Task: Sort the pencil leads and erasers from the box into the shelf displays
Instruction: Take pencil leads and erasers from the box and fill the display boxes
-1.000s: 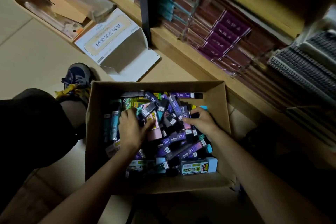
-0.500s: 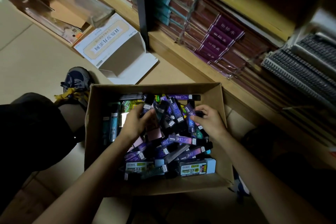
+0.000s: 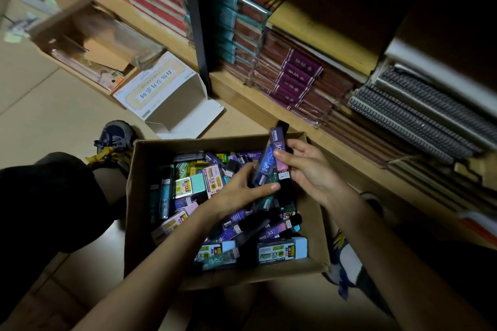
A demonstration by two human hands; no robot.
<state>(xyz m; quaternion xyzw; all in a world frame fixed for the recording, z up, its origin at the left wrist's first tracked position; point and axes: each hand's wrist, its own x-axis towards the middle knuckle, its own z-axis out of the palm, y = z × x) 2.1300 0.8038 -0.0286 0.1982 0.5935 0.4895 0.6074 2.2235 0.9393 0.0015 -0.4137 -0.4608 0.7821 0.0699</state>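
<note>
Two hands over the cardboard box (image 3: 139,223). Sneaker (image 3: 114,140) at its far-left corner; open white carton (image 3: 172,97) just beyond. Inside: loose lead cases (image 3: 279,228) and packaged erasers (image 3: 282,250), jumbled. Your left hand (image 3: 234,193) grips the lower end of a bundle of purple lead cases (image 3: 270,158), thumb and fingers clamped. Your right hand (image 3: 309,172) pinches its upper part, above the box's far-right corner. Notebook shelf (image 3: 269,111) right of the box.
</note>
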